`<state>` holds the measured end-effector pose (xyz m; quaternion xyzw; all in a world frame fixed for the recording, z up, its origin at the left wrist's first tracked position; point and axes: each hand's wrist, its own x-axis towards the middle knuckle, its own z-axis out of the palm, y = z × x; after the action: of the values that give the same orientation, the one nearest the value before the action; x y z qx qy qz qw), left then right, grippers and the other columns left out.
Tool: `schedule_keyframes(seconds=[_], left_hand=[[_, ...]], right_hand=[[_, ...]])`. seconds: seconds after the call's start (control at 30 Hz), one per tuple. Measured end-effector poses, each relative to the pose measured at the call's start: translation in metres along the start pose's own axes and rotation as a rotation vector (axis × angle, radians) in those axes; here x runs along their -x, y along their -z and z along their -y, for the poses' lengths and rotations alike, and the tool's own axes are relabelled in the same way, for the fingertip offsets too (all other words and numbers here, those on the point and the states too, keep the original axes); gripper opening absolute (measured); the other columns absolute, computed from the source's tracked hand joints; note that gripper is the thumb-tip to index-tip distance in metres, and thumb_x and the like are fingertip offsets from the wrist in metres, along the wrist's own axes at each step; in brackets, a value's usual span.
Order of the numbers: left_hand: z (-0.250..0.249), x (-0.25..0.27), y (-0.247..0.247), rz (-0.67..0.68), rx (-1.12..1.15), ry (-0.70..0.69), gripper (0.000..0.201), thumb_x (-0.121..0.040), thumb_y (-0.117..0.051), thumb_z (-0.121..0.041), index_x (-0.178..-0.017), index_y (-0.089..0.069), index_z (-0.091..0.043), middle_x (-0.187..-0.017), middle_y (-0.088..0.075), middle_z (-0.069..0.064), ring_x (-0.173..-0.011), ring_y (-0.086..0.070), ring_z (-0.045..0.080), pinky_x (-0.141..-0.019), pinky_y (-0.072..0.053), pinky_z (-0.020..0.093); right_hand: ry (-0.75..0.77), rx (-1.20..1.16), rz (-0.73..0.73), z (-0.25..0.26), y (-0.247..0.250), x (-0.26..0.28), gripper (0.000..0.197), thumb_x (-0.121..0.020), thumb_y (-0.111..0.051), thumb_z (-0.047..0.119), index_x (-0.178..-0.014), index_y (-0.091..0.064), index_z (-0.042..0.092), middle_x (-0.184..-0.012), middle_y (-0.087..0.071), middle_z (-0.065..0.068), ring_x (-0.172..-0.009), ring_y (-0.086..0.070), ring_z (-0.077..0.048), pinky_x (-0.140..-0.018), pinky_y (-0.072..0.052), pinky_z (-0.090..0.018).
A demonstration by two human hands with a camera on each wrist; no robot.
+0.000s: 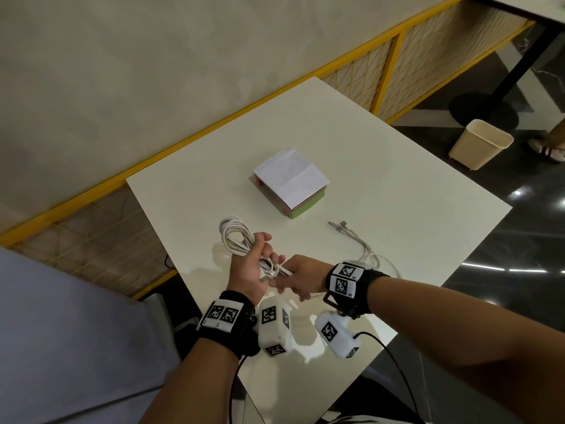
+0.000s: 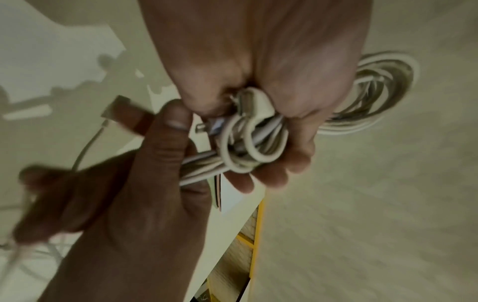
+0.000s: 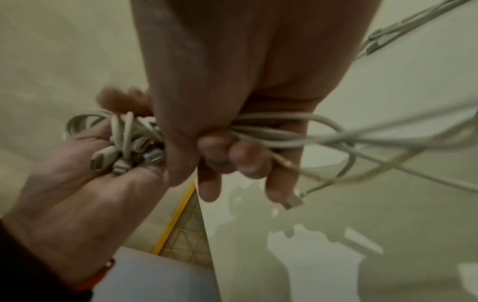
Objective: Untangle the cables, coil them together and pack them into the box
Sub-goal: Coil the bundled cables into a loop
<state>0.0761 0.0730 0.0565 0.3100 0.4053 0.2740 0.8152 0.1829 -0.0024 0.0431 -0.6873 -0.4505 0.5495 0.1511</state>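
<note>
left hand (image 1: pixel 249 272) gripping cable coil (image 1: pixel 235 237) | right hand (image 1: pixel 301 275) just beside, pinching its trailing strands | box (image 1: pixel 290 182) lying ahead

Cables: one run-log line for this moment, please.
left hand: grips coiled cables | right hand: grips loose cable strands | box: covered, on table

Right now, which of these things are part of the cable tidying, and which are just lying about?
Part of the job:
- coiled white cables, gripped by the left hand
- loose cable strands, gripped by the right hand
- multi-plug cable on the table
- box, paper-covered

Just lying about:
- waste bin on the floor
</note>
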Motion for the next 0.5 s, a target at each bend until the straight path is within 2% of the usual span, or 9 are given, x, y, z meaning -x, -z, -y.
schedule_keyframes(seconds=[0.07, 0.2, 0.33, 0.43, 0.5], left_hand=[[0.001, -0.003, 0.003, -0.007, -0.04, -0.017, 0.024, -0.1, -0.041, -0.017, -0.079, -0.051, -0.01, -0.042, -0.035, -0.008, -0.034, -0.038, 0.009, -0.047, -0.048, 0.022], [0.004, -0.007, 0.013, -0.028, -0.126, -0.006, 0.025, -0.099, -0.043, -0.019, -0.079, -0.053, -0.009, -0.04, -0.032, -0.008, -0.032, -0.033, 0.009, -0.043, -0.043, 0.022], [0.005, -0.014, 0.027, -0.106, -0.142, 0.026, 0.028, -0.098, -0.047, -0.024, -0.075, -0.053, -0.01, -0.036, -0.031, -0.008, -0.029, -0.031, 0.007, -0.04, -0.04, 0.018], [0.0, -0.016, 0.038, -0.147, -0.236, 0.062, 0.038, -0.092, -0.059, -0.029, -0.06, -0.044, -0.014, -0.035, -0.03, -0.007, -0.03, -0.031, 0.009, -0.041, -0.039, 0.022], [0.002, -0.015, 0.045, -0.136, -0.337, 0.082, 0.043, -0.085, -0.067, -0.027, -0.054, -0.039, -0.016, -0.036, -0.029, -0.005, -0.031, -0.032, 0.009, -0.045, -0.039, 0.025]], right_hand=[[-0.104, 0.157, 0.016, -0.011, -0.001, 0.002, 0.045, -0.082, -0.057, 0.056, -0.063, -0.058, 0.016, -0.055, -0.055, 0.003, -0.052, -0.056, -0.02, -0.059, -0.05, -0.026], [-0.167, 0.489, -0.051, -0.03, 0.005, 0.011, 0.042, -0.082, -0.058, 0.056, -0.069, -0.054, 0.015, -0.069, -0.056, -0.002, -0.068, -0.054, -0.022, -0.067, -0.042, -0.028], [-0.23, 0.547, -0.037, -0.031, 0.027, 0.018, 0.041, -0.084, -0.06, 0.049, -0.057, -0.049, 0.019, -0.053, -0.052, 0.004, -0.051, -0.051, -0.015, -0.07, -0.049, -0.03], [-0.217, 0.67, -0.111, -0.037, 0.042, 0.021, 0.043, -0.084, -0.057, 0.05, -0.057, -0.047, 0.019, -0.059, -0.049, 0.005, -0.067, -0.053, -0.022, -0.067, -0.046, -0.031], [-0.147, 0.677, -0.157, -0.033, 0.047, 0.023, 0.036, -0.084, -0.057, 0.045, -0.062, -0.049, 0.018, -0.06, -0.049, 0.006, -0.072, -0.053, -0.023, -0.066, -0.043, -0.03]])
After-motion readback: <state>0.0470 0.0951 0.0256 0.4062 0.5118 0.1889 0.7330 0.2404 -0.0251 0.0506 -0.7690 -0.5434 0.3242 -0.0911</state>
